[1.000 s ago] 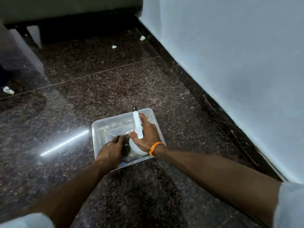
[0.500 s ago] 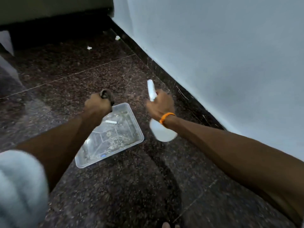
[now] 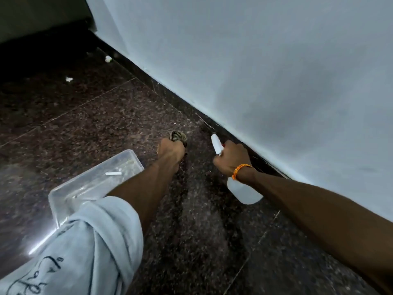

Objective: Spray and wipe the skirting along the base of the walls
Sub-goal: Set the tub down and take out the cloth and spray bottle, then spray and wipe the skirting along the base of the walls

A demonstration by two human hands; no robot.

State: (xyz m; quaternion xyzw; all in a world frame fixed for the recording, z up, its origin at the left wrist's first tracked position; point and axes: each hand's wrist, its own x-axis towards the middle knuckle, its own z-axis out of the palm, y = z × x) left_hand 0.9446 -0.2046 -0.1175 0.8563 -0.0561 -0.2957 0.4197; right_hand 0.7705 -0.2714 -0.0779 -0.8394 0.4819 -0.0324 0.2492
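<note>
Granite floor [image 3: 106,124], dark skirting [image 3: 170,99], pale wall [image 3: 255,60]

The scene is dim, with a cool bluish cast. The pale wall [image 3: 276,71] is the brightest surface, evenly lit but with soft grey patches. The dark speckled floor [image 3: 95,124] is glossy and carries a hard white streak of glare [image 3: 41,243] near the lower left edge, with a hazy sheen around it. The far corner at the upper left falls into near black. Beneath the two forearms lie soft, dark shadows on the floor. The wide lens bends straight lines, so the skirting [image 3: 170,99] curves and the sleeve [image 3: 85,252] at the bottom edge looks swollen. Fine detail is soft and slightly smeared throughout.
</note>
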